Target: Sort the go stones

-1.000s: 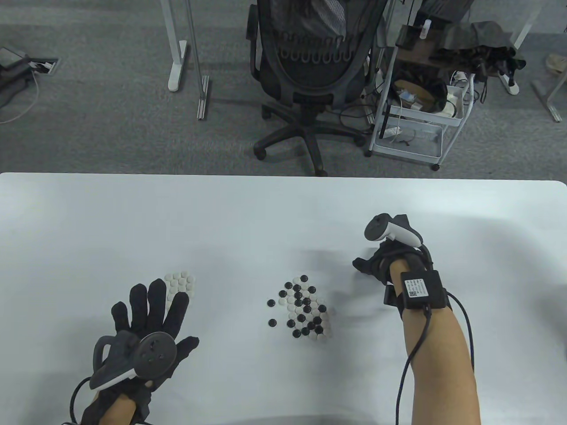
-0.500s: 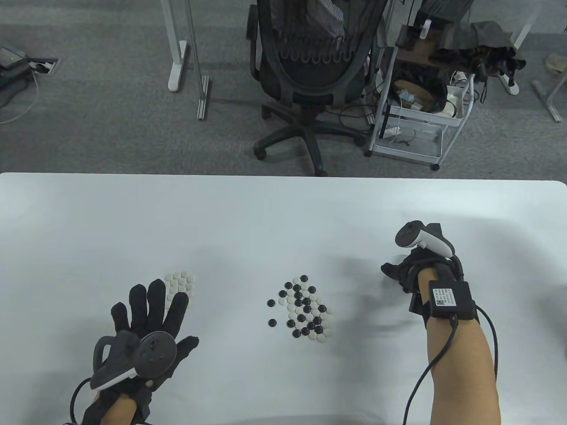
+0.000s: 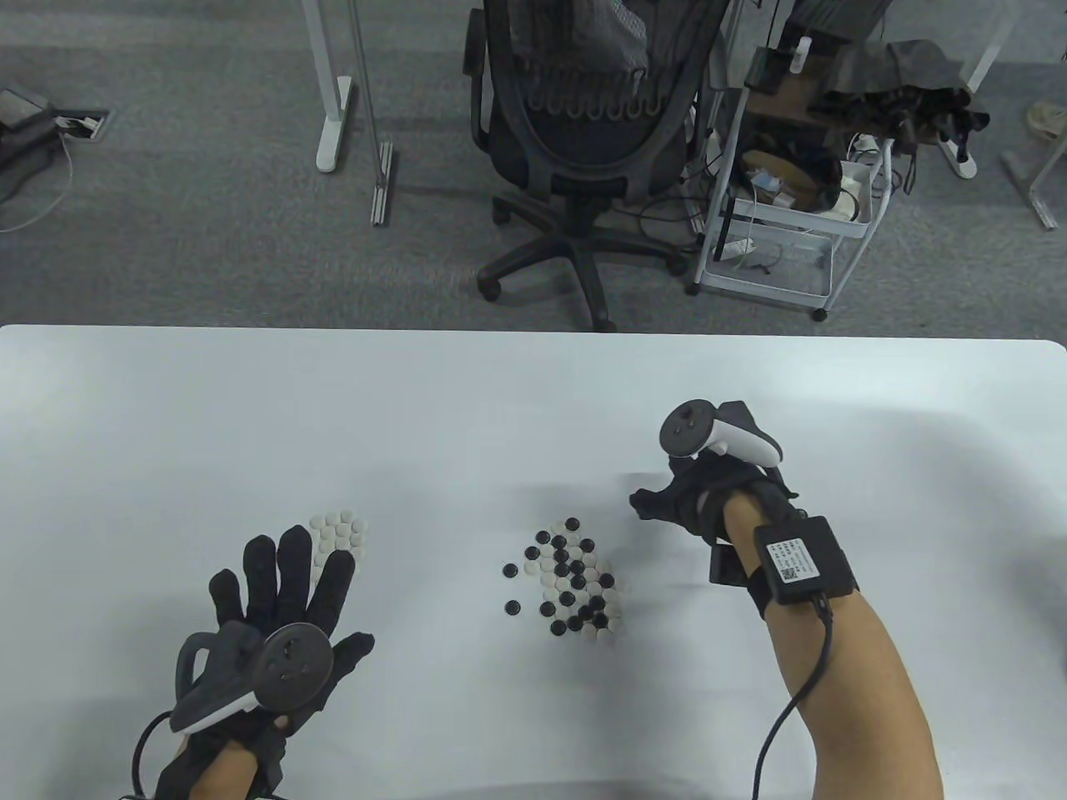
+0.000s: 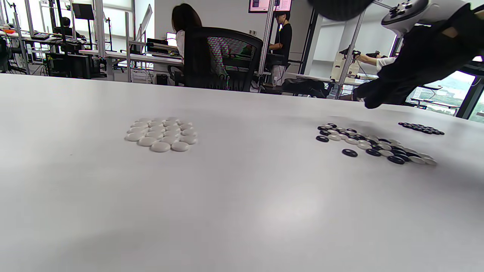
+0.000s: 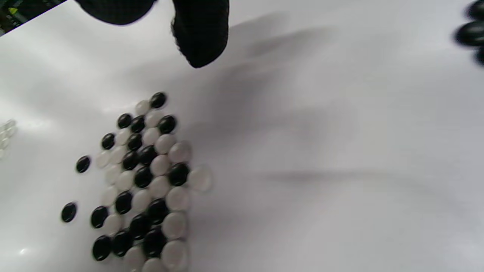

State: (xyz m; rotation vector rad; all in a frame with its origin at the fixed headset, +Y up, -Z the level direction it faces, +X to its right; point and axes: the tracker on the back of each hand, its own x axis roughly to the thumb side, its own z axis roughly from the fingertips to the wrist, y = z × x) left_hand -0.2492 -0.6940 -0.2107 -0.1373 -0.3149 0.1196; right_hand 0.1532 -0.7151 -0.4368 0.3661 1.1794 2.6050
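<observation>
Stones (image 3: 571, 581): I'm seeing black and white mixed, clustered.
Right hand (image 3: 696, 498): hovering beside them; grip unclear.
Left hand (image 3: 279, 600): lying flat, fingers spread.

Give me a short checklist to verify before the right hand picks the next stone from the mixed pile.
1. Right hand is free of any stone: cannot tell, its fingers are curled and hidden.
2. Central pile of mixed black and white round stones is unobstructed: ok.
3. Left hand is clear of the mixed pile: ok, open beside the group of white stones.
4. Group of black stones is separate from the mixed pile: ok.
5. Loose black stone sits apart and easy to pinch: ok.
</observation>
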